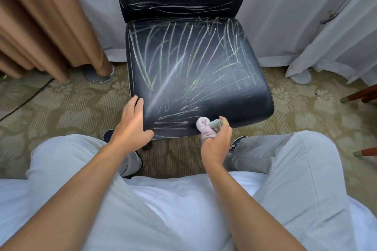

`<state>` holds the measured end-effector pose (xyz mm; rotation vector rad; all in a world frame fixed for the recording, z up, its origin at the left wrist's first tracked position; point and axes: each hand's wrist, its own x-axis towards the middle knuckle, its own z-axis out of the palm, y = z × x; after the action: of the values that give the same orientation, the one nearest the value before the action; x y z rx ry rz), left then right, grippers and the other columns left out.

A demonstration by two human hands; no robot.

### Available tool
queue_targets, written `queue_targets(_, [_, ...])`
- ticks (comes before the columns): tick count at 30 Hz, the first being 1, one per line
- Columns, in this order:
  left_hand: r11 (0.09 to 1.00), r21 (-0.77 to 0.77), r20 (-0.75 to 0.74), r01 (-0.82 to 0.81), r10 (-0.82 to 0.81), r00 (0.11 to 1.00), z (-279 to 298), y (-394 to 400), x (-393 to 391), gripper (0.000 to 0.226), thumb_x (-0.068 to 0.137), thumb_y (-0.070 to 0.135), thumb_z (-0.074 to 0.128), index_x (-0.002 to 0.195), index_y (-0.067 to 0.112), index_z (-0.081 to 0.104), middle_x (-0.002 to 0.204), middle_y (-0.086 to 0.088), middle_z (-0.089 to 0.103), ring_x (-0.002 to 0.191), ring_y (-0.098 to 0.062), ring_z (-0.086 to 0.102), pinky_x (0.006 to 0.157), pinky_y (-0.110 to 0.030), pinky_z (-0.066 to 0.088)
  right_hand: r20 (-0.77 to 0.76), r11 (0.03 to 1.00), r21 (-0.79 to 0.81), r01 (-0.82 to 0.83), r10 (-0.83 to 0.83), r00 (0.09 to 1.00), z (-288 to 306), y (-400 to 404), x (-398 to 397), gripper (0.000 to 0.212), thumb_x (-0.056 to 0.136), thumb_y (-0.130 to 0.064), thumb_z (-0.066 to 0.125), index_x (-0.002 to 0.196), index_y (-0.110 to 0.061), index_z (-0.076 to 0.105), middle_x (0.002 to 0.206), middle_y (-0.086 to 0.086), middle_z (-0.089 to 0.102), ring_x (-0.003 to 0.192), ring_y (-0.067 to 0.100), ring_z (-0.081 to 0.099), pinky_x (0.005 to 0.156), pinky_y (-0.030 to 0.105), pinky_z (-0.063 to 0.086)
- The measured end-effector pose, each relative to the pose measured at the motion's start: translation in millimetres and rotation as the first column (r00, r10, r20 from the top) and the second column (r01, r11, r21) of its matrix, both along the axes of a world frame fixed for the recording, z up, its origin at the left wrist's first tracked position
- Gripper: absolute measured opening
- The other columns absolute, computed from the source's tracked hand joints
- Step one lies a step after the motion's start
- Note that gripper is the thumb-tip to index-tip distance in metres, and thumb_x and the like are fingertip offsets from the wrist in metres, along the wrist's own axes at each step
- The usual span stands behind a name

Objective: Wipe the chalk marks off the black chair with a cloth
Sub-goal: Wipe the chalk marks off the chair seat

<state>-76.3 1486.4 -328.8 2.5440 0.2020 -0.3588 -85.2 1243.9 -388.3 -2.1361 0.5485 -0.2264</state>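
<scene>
Head view, I'm looking down at the black chair (189, 79) straight ahead, seat facing me, backrest at top of frame. Chalk marks (183, 61) cover most of the seat in long pale green and white strokes, more run across the backrest

Left hand (131, 124) lies flat on the front left corner of the seat, fingers (137, 106) straight and relaxed, thumb spread along the front edge, holding nothing

Right hand (216, 144) is at the front edge of the seat, right of centre, fingers curled and clenched on a bunched cloth (206, 128). Cloth is pale pink with a grey-green part, its rolled end sticks out past the knuckles and sits against the seat's front edge, over the lowest chalk strokes. Can't tell if it's pressing or just touching

Person is seated, light grey trousers, knees either side of the chair, dark shoes on the floor under the seat front

Around: patterned beige carpet (67, 108), tan curtain (40, 22) at left with a round metal base by its hem, white drapes (306, 16) behind and right of the chair, wooden furniture legs (361, 96) at the right edge, dark cable (26, 98) across the carpet at left
</scene>
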Motion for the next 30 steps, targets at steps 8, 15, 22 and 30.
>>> queue_targets(8, [0.989,-0.13,-0.053,0.07,-0.078,0.996,-3,17,-4,0.102,0.087,0.0,0.067,0.167,0.017,0.007,0.173,0.012,-0.009,0.16,-0.012,-0.001,0.125,-0.041,0.028,0.008,0.814,-0.237,-0.531,0.548,0.837,8,121,-30,0.05,0.078,0.0,0.069,0.12,-0.022,0.051,0.112,0.005,0.05,0.093,0.026,0.05,0.063,0.036,0.045])
queue_targets(15, [0.981,-0.171,-0.079,0.096,-0.11,0.991,-1,25,-4,0.104,0.081,-0.024,0.044,0.167,0.025,0.012,0.17,0.024,-0.007,0.158,-0.006,0.006,0.126,-0.03,0.025,-0.056,0.939,-0.291,-0.183,0.175,0.983,7,48,-1,0.047,0.087,-0.012,0.064,0.128,-0.026,0.045,0.119,0.005,0.042,0.088,0.026,0.055,0.071,0.033,0.046])
queue_targets(22, [0.979,-0.058,-0.087,0.196,-0.201,0.976,6,10,-11,0.096,0.091,-0.012,0.052,0.168,0.022,0.004,0.172,0.017,-0.015,0.16,-0.018,0.006,0.119,-0.028,0.034,-0.135,1.0,0.013,0.012,-0.01,0.991,12,62,-21,0.042,0.089,0.006,0.062,0.127,-0.008,0.05,0.128,0.005,0.046,0.109,0.023,0.055,0.086,0.024,0.044])
queue_targets(30, [0.966,0.084,-0.089,0.244,-0.237,0.968,6,9,-23,0.107,0.088,-0.011,0.06,0.167,0.029,-0.001,0.17,0.018,-0.021,0.158,-0.016,0.016,0.092,-0.029,0.049,-0.17,0.88,0.043,-0.473,0.473,0.865,2,107,-59,0.024,0.096,-0.018,0.067,0.105,-0.028,0.047,0.108,-0.007,0.049,0.087,0.011,0.056,0.07,0.021,0.052])
